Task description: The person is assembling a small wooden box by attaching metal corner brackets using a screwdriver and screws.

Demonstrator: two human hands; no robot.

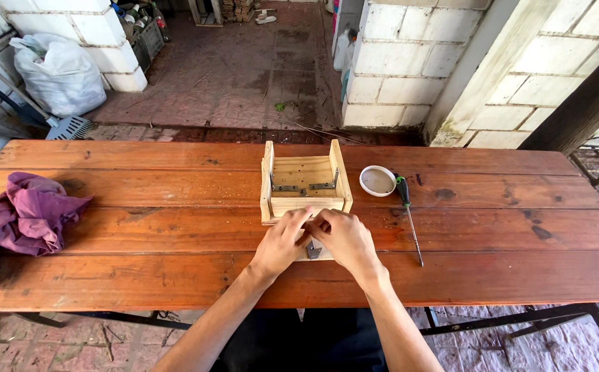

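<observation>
Small pale wooden box frame [304, 180] sits mid-bench, open on top, two upright side boards, slatted floor, two grey metal angle brackets [304, 186] screwed inside near the corners. Near edge of frame meets both hands. Left hand [283, 239] and right hand [341, 238] side by side, fingertips pressed together at the frame's front board, fingers curled and pinching something small there; what exactly is pinched cannot be told. Another grey metal bracket [313, 251] lies on a light wood piece just under the hands, partly covered by them. Reddish-brown plank bench [134, 234] carries everything. Just right of the frame, round white lid-like dish [377, 180], shallow, brownish inside. Beside that, touching or nearly, screwdriver [408, 215] with green-and-black handle, thin shaft pointing toward the near edge. Far left of the bench, crumpled purple cloth [29, 213], well apart from the frame. Beyond the bench, brick floor, white block walls, white sack [59, 72] at upper left.
</observation>
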